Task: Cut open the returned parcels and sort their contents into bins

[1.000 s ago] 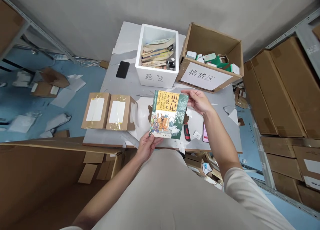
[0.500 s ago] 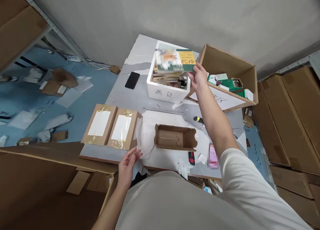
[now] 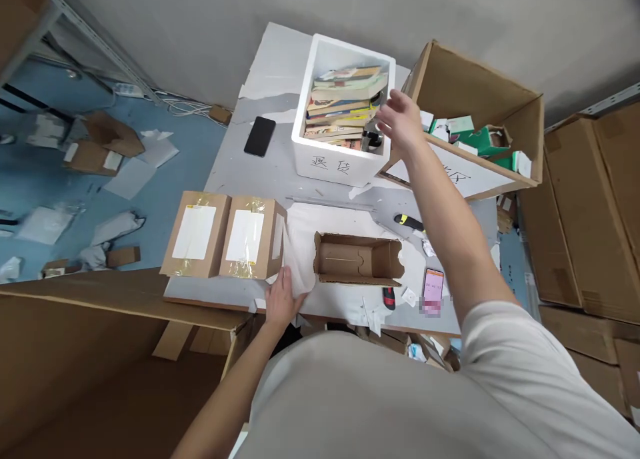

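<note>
Over the right edge of a white foam box (image 3: 327, 162) hovers my right hand (image 3: 400, 120), fingers apart and holding nothing. Stacked books (image 3: 340, 106) fill much of that box, with a dark object at its front right corner. My left hand (image 3: 281, 299) lies with fingers spread on thin white wrapping sheet (image 3: 299, 259) at the table's front edge, beside a taped carton (image 3: 253, 239) with a white label. To the right of the sheet stands an open, hollow brown cardboard box (image 3: 357, 259).
Another taped carton (image 3: 197, 236) stands at the left, a black phone (image 3: 260, 136) behind it. A large cardboard box (image 3: 480, 79) holds green-and-white packs. Near the front right are a red-black cutter (image 3: 389, 298), a yellow-black cutter (image 3: 409, 222) and a lit phone (image 3: 433, 287).
The green and yellow book has left my right hand, which is now open over the foam box's edge. My left hand has moved right and forward onto the white sheet. The view has shifted.
</note>
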`<action>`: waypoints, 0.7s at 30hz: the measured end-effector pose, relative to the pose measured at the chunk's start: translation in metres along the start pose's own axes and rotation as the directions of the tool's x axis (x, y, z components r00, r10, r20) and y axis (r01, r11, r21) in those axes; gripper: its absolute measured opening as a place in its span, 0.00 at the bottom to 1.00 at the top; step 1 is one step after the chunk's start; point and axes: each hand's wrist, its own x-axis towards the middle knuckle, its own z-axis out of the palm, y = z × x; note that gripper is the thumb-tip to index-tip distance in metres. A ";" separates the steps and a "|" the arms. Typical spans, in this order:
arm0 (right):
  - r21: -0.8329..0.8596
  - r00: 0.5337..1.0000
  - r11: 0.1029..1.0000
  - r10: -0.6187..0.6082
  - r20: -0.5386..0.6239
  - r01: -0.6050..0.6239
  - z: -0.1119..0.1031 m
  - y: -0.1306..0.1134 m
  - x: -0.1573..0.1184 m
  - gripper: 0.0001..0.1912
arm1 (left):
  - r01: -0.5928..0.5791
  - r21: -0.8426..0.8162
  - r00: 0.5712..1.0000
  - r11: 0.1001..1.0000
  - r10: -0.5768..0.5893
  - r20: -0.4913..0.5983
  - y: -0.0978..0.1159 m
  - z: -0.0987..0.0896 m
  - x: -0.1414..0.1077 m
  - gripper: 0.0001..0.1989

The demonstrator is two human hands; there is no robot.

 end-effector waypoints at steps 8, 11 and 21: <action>-0.128 0.918 0.951 0.227 -0.325 -0.281 -0.153 0.038 -0.298 0.15 | 0.277 -0.591 0.937 0.758 -0.349 -0.009 0.021 0.013 0.050 0.16; -0.144 0.893 0.897 0.375 -0.250 -0.417 -0.153 0.083 -0.370 0.18 | 0.251 -0.680 0.917 0.688 -0.394 -0.060 0.023 0.012 0.053 0.15; 0.093 0.840 0.840 0.541 -0.050 -0.535 -0.052 0.128 -0.412 0.25 | 0.323 -0.766 0.944 0.556 -0.247 0.219 0.047 0.014 0.034 0.24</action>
